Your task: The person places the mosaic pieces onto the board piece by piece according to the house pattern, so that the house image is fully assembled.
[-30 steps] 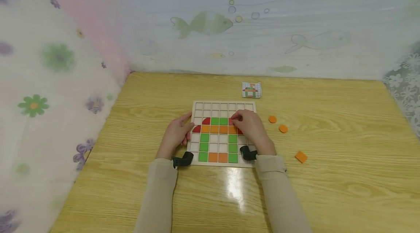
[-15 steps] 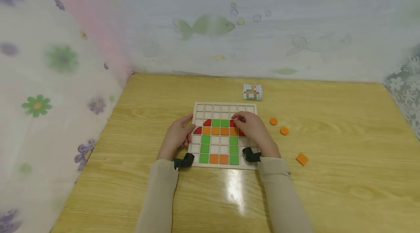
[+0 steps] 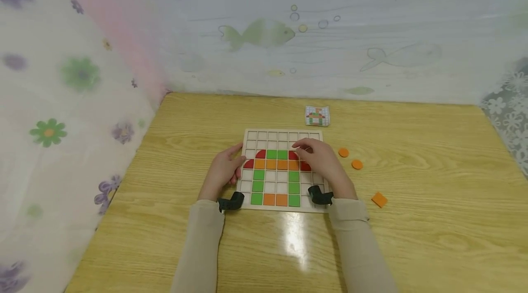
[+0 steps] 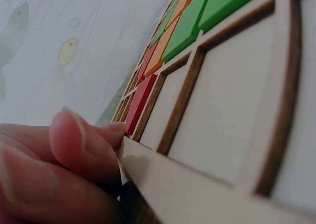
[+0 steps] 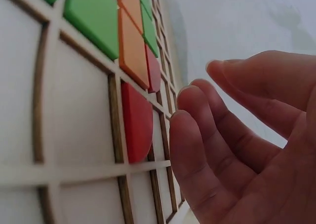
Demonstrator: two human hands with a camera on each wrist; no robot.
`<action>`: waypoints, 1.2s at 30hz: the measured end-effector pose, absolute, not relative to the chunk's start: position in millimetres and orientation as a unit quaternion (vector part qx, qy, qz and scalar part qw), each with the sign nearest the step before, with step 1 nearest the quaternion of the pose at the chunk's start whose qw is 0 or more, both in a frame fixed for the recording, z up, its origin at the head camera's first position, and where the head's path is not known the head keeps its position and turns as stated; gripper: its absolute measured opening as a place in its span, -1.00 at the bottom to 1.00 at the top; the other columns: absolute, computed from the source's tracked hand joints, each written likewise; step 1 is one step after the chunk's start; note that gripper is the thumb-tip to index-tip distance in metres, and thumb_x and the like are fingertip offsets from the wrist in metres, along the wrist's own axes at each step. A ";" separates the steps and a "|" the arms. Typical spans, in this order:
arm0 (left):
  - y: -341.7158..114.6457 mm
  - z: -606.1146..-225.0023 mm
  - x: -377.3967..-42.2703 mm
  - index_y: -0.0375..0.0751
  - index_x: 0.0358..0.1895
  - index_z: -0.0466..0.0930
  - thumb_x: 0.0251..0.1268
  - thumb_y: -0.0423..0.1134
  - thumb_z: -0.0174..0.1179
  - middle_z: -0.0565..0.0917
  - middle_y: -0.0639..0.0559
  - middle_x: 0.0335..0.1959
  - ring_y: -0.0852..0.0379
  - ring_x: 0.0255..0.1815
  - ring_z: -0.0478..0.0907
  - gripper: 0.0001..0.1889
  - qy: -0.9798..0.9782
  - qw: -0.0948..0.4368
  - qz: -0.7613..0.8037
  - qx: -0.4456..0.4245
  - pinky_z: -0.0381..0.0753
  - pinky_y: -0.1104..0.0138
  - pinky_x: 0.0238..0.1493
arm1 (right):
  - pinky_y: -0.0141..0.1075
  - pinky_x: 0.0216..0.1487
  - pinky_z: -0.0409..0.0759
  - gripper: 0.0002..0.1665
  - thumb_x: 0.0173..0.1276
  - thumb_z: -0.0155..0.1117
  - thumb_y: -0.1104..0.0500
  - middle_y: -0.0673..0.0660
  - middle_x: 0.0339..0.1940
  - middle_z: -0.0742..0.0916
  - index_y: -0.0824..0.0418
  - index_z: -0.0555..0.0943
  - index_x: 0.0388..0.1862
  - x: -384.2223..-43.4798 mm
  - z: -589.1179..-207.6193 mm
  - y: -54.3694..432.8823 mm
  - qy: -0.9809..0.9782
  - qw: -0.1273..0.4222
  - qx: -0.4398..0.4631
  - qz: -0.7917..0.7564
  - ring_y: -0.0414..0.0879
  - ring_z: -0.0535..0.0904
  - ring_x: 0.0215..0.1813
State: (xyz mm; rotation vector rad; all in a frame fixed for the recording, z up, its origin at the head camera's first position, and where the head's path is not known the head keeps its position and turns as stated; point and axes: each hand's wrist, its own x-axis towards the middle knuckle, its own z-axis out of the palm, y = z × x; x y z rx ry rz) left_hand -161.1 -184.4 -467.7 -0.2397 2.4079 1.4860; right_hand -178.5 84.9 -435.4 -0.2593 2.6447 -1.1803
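Note:
A wooden grid board (image 3: 283,209) carries green, orange and red tiles in its cells. My left hand (image 3: 222,169) rests at the board's left edge, its thumb tip beside a red rounded tile (image 4: 140,104). The other fingers of that hand lie loosely outside the board. Over the right part of the grid is my right hand (image 3: 321,157), thumb and index finger parted above the upper red tile (image 3: 293,155). In the right wrist view, the fingers (image 5: 190,145) are spread with nothing between them, near the lower red tile (image 5: 138,122).
To the board's right lie two orange round pieces (image 3: 343,152) and an orange square tile (image 3: 379,199). A small pattern card (image 3: 317,116) lies behind the board. A printed curtain (image 3: 255,73) borders the table's back edge.
My right hand has let go of the upper red tile, which now sits in its cell, and has drawn slightly up and right. The left hand stays at the board's edge.

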 end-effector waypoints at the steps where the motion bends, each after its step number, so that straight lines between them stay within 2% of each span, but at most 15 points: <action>1: -184.2 -467.3 -161.0 0.25 0.27 0.25 0.27 -0.08 0.04 0.47 -0.10 -0.77 0.14 -0.89 0.28 -0.52 0.838 0.150 0.518 -0.083 0.33 0.38 -0.84 | -0.20 -0.12 0.44 -0.76 0.33 0.04 0.04 -0.05 -0.14 0.60 0.00 0.56 -0.08 -177.6 -435.0 85.7 0.905 0.115 -0.092 -0.399 -0.09 0.46 -0.16; 7: -182.9 -463.9 -161.3 0.22 0.28 0.24 0.28 -0.10 0.04 0.46 -0.10 -0.76 0.15 -0.88 0.27 -0.52 0.834 0.153 0.523 -0.085 0.32 0.39 -0.84 | -0.18 -0.11 0.44 -0.76 0.32 0.06 0.05 -0.02 -0.12 0.60 0.03 0.57 -0.09 -171.0 -431.7 90.8 0.917 0.103 -0.106 -0.371 -0.08 0.47 -0.16; 19: -183.2 -466.6 -162.9 0.22 0.29 0.22 0.28 -0.09 0.03 0.46 -0.09 -0.76 0.14 -0.87 0.28 -0.51 0.838 0.153 0.518 -0.078 0.35 0.36 -0.82 | -0.26 -0.24 0.43 -0.75 0.30 0.10 0.09 -0.02 -0.20 0.60 0.08 0.59 -0.08 -149.2 -421.6 104.6 0.934 0.086 -0.147 -0.316 -0.11 0.45 -0.27; 27: -187.6 -470.7 -160.0 0.27 0.26 0.24 0.27 -0.07 0.03 0.48 -0.10 -0.76 0.14 -0.88 0.29 -0.52 0.840 0.147 0.517 -0.079 0.36 0.34 -0.83 | -0.26 -0.24 0.46 -0.74 0.30 0.11 0.07 -0.05 -0.18 0.60 0.07 0.58 -0.07 -130.5 -426.0 127.1 0.937 0.091 -0.150 -0.302 -0.15 0.47 -0.26; 33: -186.4 -469.6 -160.6 0.30 0.26 0.24 0.27 -0.05 0.04 0.48 -0.10 -0.76 0.13 -0.88 0.29 -0.52 0.839 0.148 0.518 -0.078 0.37 0.33 -0.82 | -0.23 -0.25 0.45 -0.74 0.31 0.08 0.10 -0.03 -0.27 0.61 0.11 0.58 -0.06 -126.4 -422.1 152.8 0.948 0.064 -0.153 -0.272 -0.13 0.47 -0.28; 36: -185.9 -469.4 -160.9 0.29 0.27 0.24 0.27 -0.06 0.03 0.48 -0.10 -0.76 0.14 -0.88 0.29 -0.52 0.840 0.148 0.517 -0.074 0.38 0.32 -0.82 | -0.21 -0.22 0.44 -0.73 0.32 0.07 0.11 0.00 -0.24 0.61 0.13 0.57 -0.05 -124.0 -421.2 167.1 0.952 0.056 -0.150 -0.260 -0.11 0.48 -0.25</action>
